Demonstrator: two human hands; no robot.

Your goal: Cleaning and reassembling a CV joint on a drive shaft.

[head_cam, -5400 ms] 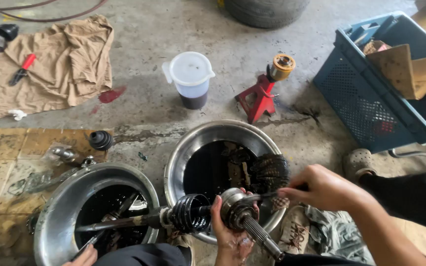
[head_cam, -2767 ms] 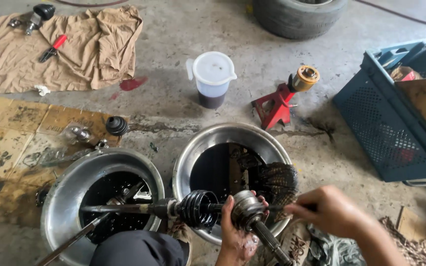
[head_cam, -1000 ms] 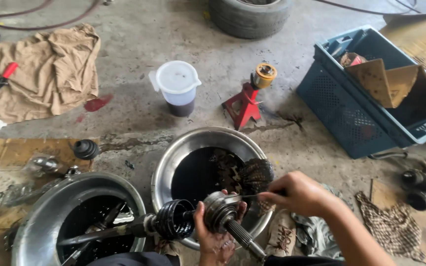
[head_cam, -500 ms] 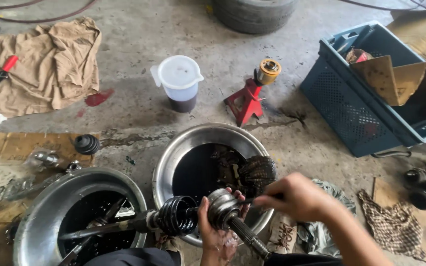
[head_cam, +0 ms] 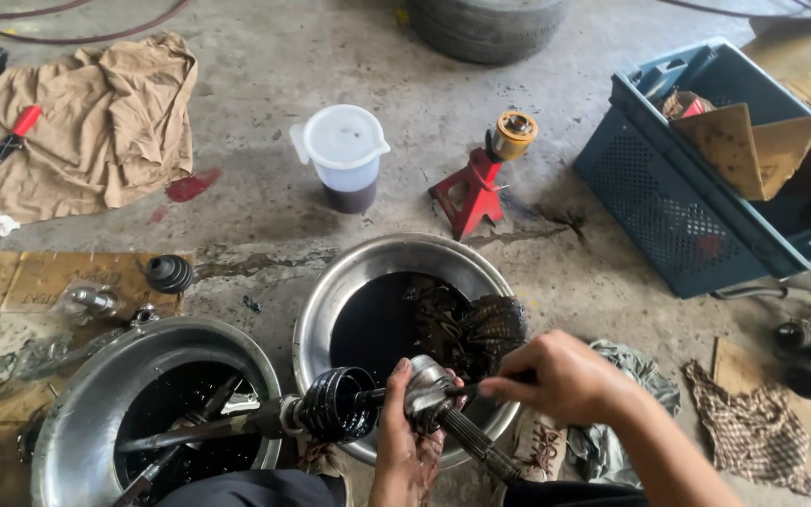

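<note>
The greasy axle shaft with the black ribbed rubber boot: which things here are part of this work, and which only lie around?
In use:
- left hand gripping the greasy metal axle joint
- right hand holding a thin dark tool
- black ribbed rubber boot
- round steel basin of dark liquid

Lying about:
- red jack stand
- lidded plastic jug
- blue plastic crate
- tan cloth

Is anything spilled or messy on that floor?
Yes. A red splotch stains the concrete beside the tan cloth, like a spill. Dark wet streaks spread near the red jack stand. The left hand is smeared with black grease.
</note>
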